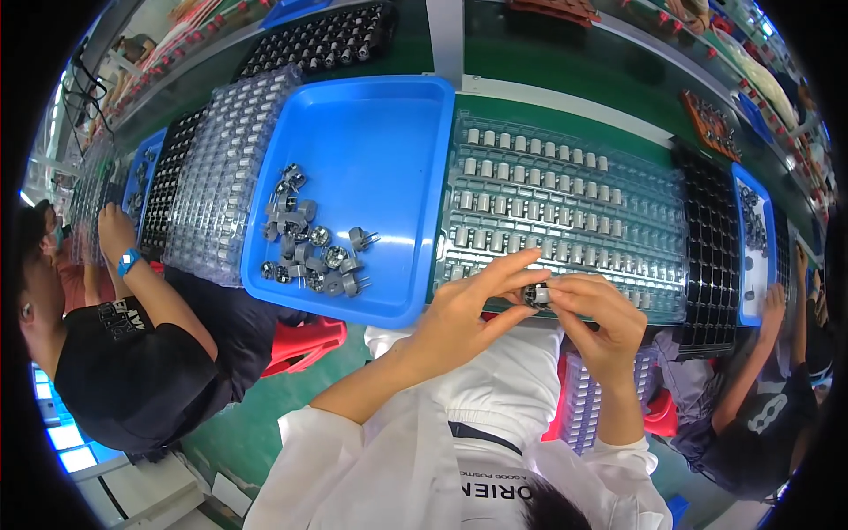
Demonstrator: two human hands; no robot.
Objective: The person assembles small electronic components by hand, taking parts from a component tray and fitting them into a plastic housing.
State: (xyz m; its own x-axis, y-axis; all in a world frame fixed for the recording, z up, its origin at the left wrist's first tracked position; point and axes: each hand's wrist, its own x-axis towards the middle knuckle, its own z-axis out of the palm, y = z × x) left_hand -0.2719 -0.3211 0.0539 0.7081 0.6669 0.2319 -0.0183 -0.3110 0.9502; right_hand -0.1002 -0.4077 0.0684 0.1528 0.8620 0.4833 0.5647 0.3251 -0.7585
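My left hand [459, 320] and my right hand [605, 320] meet over the near edge of a clear plastic tray. Between their fingertips they pinch a small round component [535, 297], dark with a pale silvery part; the fingers cover much of it. Rows of small silvery cylinders [549, 212] fill much of the clear tray [652, 256], with bare pockets along its right side. To the left lies a blue tray [389, 132] with a loose heap of small round grey components [305, 230], some showing thin metal pins.
Stacked clear trays [225, 168] with cylinders stand left of the blue tray. A black pocketed tray [707, 238] and another blue tray [767, 300] lie to the right. Co-workers sit on both sides, one person [132, 353] close at left. A metal post [445, 40] rises at the back.
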